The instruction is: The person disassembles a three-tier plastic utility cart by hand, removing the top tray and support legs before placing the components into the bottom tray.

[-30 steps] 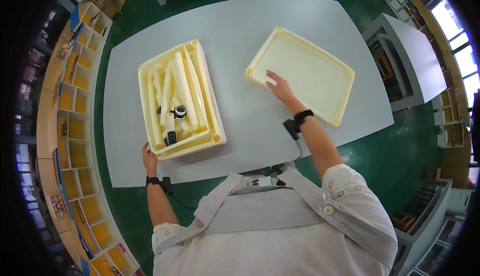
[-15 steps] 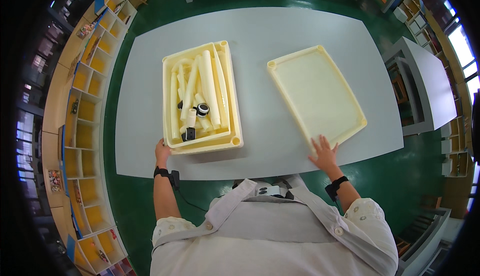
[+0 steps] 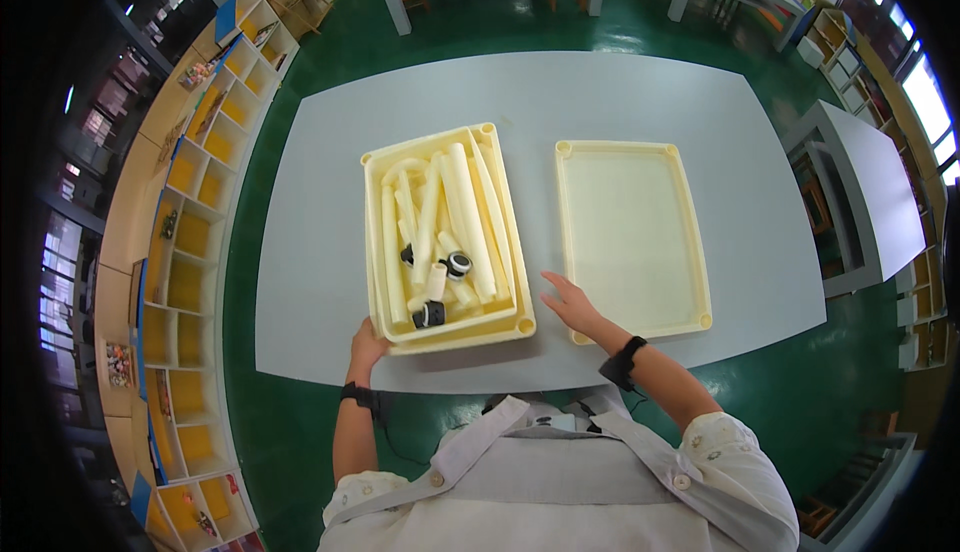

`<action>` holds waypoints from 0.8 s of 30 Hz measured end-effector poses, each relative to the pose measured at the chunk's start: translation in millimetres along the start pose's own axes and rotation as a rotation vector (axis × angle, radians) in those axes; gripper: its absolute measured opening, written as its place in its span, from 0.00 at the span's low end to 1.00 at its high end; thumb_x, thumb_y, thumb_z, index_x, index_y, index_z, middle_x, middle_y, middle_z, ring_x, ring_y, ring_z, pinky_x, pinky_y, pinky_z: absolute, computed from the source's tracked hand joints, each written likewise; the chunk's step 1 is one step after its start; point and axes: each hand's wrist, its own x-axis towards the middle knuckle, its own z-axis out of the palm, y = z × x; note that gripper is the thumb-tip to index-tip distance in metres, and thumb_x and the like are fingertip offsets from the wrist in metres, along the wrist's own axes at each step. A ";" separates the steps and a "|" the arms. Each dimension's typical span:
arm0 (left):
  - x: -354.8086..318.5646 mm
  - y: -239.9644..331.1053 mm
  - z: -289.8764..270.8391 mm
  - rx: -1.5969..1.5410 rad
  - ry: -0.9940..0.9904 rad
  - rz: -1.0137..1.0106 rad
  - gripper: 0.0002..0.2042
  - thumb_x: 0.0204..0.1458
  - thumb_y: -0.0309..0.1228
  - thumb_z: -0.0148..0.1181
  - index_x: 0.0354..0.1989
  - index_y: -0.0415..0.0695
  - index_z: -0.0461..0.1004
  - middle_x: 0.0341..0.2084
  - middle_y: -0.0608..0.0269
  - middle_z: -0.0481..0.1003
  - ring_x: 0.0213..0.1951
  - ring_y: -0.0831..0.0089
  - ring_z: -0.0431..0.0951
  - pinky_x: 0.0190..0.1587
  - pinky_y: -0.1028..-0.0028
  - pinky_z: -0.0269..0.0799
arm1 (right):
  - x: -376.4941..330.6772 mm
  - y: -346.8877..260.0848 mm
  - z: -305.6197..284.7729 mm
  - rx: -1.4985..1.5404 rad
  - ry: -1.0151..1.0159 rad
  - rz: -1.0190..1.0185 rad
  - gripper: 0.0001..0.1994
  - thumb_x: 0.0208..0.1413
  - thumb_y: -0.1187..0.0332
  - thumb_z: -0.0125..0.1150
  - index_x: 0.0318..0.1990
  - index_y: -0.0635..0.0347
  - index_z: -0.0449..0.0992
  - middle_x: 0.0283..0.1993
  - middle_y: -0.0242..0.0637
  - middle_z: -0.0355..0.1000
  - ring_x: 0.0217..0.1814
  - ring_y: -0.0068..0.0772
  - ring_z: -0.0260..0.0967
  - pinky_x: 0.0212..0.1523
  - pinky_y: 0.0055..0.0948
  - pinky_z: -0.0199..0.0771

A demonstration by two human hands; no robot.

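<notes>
Cream trays side by side on the grey surface (image 3: 640,92)

My right hand (image 3: 568,302) had left the empty tray (image 3: 632,237), now squared up right of centre, and lay open, fingers spread, between both trays. My left hand (image 3: 366,342) curled on the lower-left corner of the full tray (image 3: 380,167) of pale tubes (image 3: 462,214), frame centre.

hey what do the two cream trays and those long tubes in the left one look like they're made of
Filled tray: likely moulded plastic, cream, smooth with a faint sheen, rounded rim and corner bosses. The left hand touches its near corner.
Empty tray: same look, probably the same plastic. The right hand lies beside it.
Tubes: pale, rigid and straight, probably plastic pipe. A few carry black fittings, possibly rubber or plastic; too small to tell.
</notes>
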 end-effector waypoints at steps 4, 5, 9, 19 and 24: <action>34.0 8.1 -8.8 0.211 -0.233 -0.020 0.28 0.38 0.38 0.63 0.49 0.39 0.65 0.40 0.49 0.73 0.42 0.58 0.74 0.44 0.70 0.68 | 64.3 17.5 34.7 0.594 0.015 0.295 0.31 0.55 0.52 0.47 0.60 0.62 0.52 0.60 0.45 0.56 0.62 0.36 0.53 0.60 0.29 0.51; 44.8 1.7 -16.9 0.134 -0.373 -0.076 0.27 0.40 0.37 0.62 0.50 0.38 0.65 0.40 0.49 0.73 0.41 0.59 0.75 0.44 0.70 0.68 | 72.7 13.1 42.3 0.750 -0.053 0.375 0.32 0.56 0.52 0.47 0.61 0.63 0.50 0.60 0.43 0.55 0.62 0.34 0.53 0.60 0.29 0.52; 77.3 -15.5 6.7 -0.421 -0.317 -0.147 0.25 0.48 0.36 0.56 0.53 0.37 0.59 0.43 0.53 0.70 0.43 0.65 0.71 0.47 0.71 0.67 | 73.7 7.9 61.9 1.159 0.058 0.301 0.33 0.56 0.57 0.48 0.64 0.59 0.42 0.63 0.42 0.49 0.64 0.33 0.49 0.61 0.29 0.51; 53.8 5.4 2.5 -0.767 -0.254 0.021 0.21 0.57 0.31 0.46 0.58 0.40 0.53 0.49 0.58 0.65 0.47 0.72 0.68 0.49 0.74 0.67 | 67.8 -11.7 56.3 1.194 0.074 0.281 0.32 0.53 0.67 0.44 0.64 0.59 0.40 0.64 0.42 0.47 0.65 0.34 0.47 0.62 0.29 0.49; 44.0 41.7 -6.3 -0.782 -0.276 0.088 0.20 0.57 0.30 0.46 0.57 0.40 0.54 0.48 0.59 0.66 0.45 0.73 0.69 0.46 0.75 0.68 | 54.8 -23.7 28.4 1.237 0.087 0.291 0.32 0.52 0.68 0.44 0.64 0.59 0.41 0.64 0.42 0.48 0.64 0.32 0.47 0.61 0.29 0.49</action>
